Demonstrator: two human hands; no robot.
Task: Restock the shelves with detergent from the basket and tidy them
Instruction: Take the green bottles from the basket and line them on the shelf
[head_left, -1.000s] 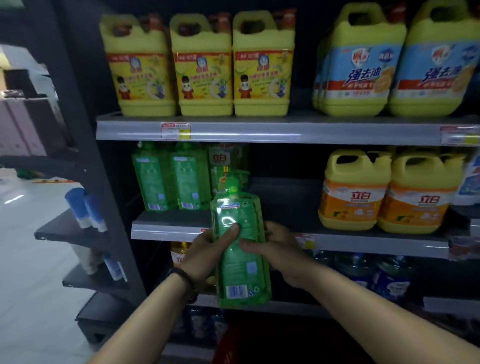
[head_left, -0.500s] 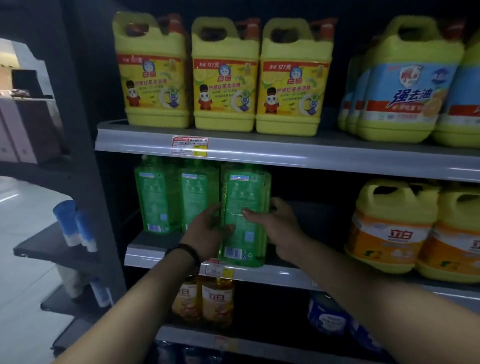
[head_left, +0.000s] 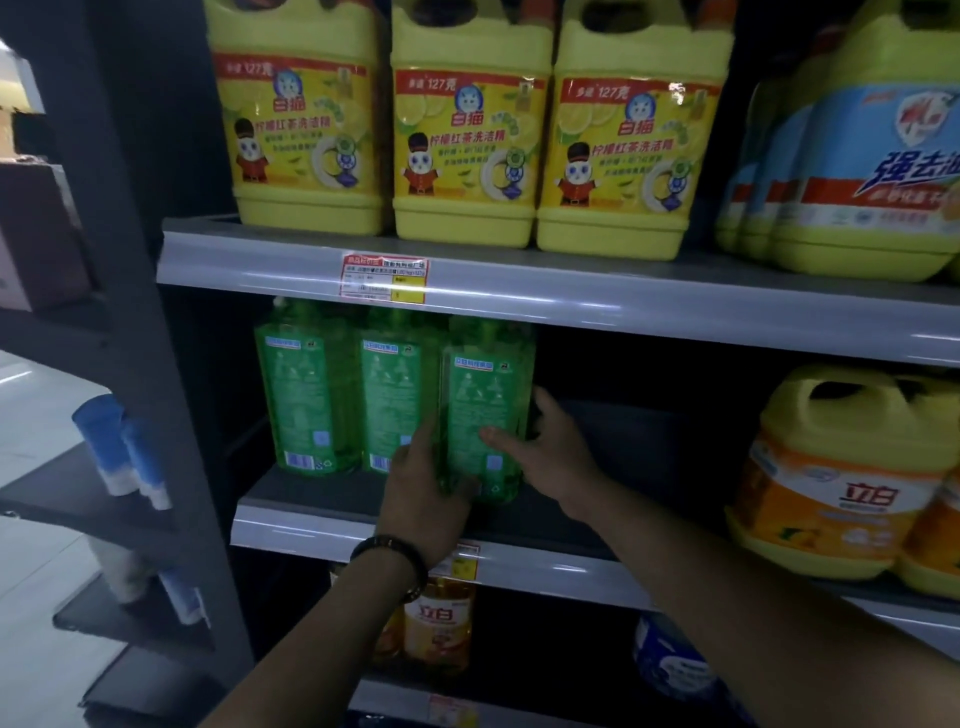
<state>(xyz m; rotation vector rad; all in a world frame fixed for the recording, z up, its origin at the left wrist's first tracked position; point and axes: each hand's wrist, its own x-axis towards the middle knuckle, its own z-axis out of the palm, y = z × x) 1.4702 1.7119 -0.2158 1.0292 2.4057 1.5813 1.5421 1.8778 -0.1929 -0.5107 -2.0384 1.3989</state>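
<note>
The bottle is translucent green plastic, glossy. The jugs are opaque yellow plastic with shiny labels. The shelf edge is smooth, grey, faintly sheened; its tag looks like paper.

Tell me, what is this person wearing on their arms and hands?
Both forearms are bare, with no sleeves in view. The left hand and right hand wear no gloves, and I can make out no rings. A dark bracelet, seemingly beaded, circles the left wrist; the right wrist has nothing on it.
</note>
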